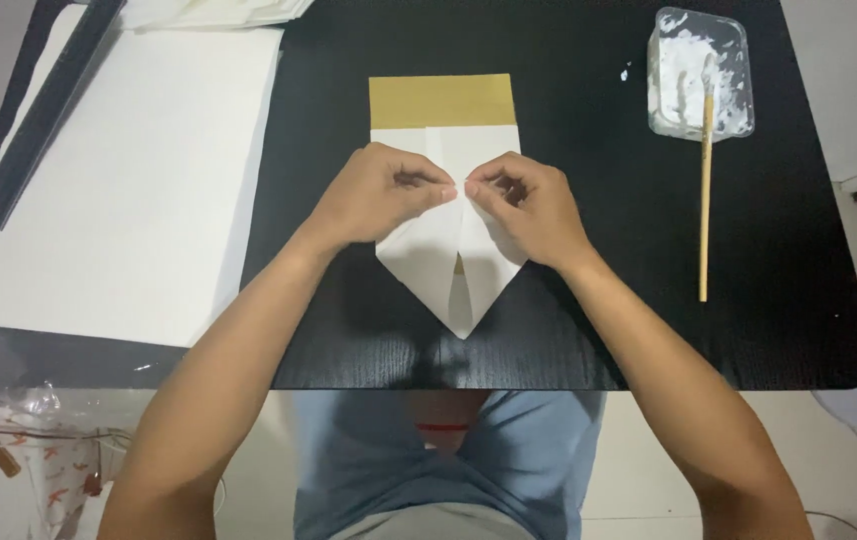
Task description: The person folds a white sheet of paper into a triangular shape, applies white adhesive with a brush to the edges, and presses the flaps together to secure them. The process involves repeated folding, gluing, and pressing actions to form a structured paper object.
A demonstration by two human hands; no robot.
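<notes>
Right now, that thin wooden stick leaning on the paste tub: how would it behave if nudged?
The wooden stick is long, thin and round-looking, so probably light and apt to roll. Its top rests in the plastic tub of white paste, so it may stick slightly there, then slide off the rim. Likely stiff.

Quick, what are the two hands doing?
Left hand: fingers pinched shut on the folded paper.
Right hand: fingers pinched shut on the same paper.

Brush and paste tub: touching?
Touching. Head view shows the brush with its upper end lying over the tub rim, its handle resting on the black table.
</notes>
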